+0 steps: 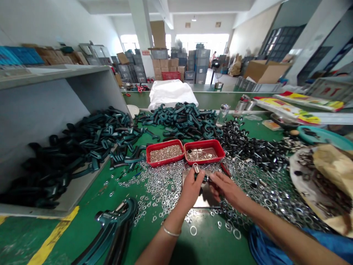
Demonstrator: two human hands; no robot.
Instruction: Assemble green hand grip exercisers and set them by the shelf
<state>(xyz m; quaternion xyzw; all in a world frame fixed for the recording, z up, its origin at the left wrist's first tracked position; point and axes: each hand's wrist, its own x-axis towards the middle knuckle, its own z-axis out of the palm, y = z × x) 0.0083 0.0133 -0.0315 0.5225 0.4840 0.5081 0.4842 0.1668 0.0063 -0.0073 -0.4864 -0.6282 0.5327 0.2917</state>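
Smooth green tabletop (146, 230) — shiny metal coil (196, 168) jutting from left hand (191, 186).

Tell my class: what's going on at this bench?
A person's left hand grips a small dark part over a metal plate, with the right hand at its end. A metal coil shows above the left hand. Washers surround the plate, two red trays of metal pieces stand beyond, and curved teal parts lie piled farther back.
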